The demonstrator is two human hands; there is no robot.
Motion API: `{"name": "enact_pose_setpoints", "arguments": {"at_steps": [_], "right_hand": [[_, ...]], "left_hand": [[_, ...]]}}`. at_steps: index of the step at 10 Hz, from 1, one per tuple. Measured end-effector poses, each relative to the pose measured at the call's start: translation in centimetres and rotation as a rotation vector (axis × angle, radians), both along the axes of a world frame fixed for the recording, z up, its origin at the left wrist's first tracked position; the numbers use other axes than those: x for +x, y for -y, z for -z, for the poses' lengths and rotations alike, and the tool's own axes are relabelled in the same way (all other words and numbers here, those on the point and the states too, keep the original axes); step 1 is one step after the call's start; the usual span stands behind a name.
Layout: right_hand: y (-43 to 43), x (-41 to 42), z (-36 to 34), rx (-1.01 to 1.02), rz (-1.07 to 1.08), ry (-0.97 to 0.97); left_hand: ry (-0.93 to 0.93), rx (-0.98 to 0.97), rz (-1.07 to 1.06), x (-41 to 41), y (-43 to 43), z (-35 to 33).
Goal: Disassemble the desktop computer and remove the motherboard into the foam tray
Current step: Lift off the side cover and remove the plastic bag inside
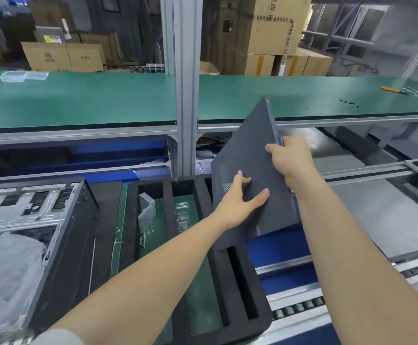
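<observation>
Head view is looking down over a long green-topped desk (78,100), smooth and matte, running across the far side behind aluminium posts. Below it at the lower left, the desktop computer (28,212) is lying on its side with its open face up. It is showing a bare pressed-steel frame inside dark painted walls, and a crumpled translucent plastic bag (3,265) is filling its near part. The motherboard cannot be made out from here.

Just right of the case, the foam tray (227,282) is sitting flat, a thick black block of soft, fine-grained foam with rounded corners. It is cut into long rectangular slots, with green mat showing through them.

Above the tray's right part, both hands are holding a side panel (247,150), a thin, rigid, dark grey sheet with a patch of fine perforations. It is tilting steeply, its long axis running from the near lower corner up and away.

The left hand (237,202) is pressing flat on the panel's face with fingers straight and spread. The right hand (290,160) is gripping the panel's right edge with fingers curled round it.

The case is lying well to the left of both hands, with the left hand nearer, so reaching the board will probably mean setting the panel aside first.

A small clear plastic box (147,210) is standing in one tray slot.
</observation>
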State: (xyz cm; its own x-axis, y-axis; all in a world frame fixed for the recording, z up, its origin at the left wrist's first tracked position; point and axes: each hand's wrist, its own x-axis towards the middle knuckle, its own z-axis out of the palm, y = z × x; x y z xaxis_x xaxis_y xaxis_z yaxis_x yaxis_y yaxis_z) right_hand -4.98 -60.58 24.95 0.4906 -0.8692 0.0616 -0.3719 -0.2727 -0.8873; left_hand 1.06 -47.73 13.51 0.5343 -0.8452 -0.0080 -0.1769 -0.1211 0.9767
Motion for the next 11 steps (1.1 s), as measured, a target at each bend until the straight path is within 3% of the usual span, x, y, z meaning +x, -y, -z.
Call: {"name": "enact_pose_setpoints", "arguments": {"at_steps": [1, 3, 8, 11], "right_hand": [[1.0, 1.6, -0.7, -0.128, -0.047, -0.121], [3.3, 3.9, 0.6, -0.049, -0.084, -0.183], [3.2, 7.7, 9.4, -0.126, -0.117, -0.255], [4.8, 7.7, 10.0, -0.256, -0.061, -0.371]], "left_hand": [[0.011, 0.007, 0.010, 0.2, 0.9, -0.8], [-0.036, -0.044, 0.015, 1.3, 1.9, -0.1], [-0.063, 0.123, -0.003, 2.8, 2.0, 3.8], [0.000, 0.236, 0.082, 2.8, 2.6, 4.5]]}}
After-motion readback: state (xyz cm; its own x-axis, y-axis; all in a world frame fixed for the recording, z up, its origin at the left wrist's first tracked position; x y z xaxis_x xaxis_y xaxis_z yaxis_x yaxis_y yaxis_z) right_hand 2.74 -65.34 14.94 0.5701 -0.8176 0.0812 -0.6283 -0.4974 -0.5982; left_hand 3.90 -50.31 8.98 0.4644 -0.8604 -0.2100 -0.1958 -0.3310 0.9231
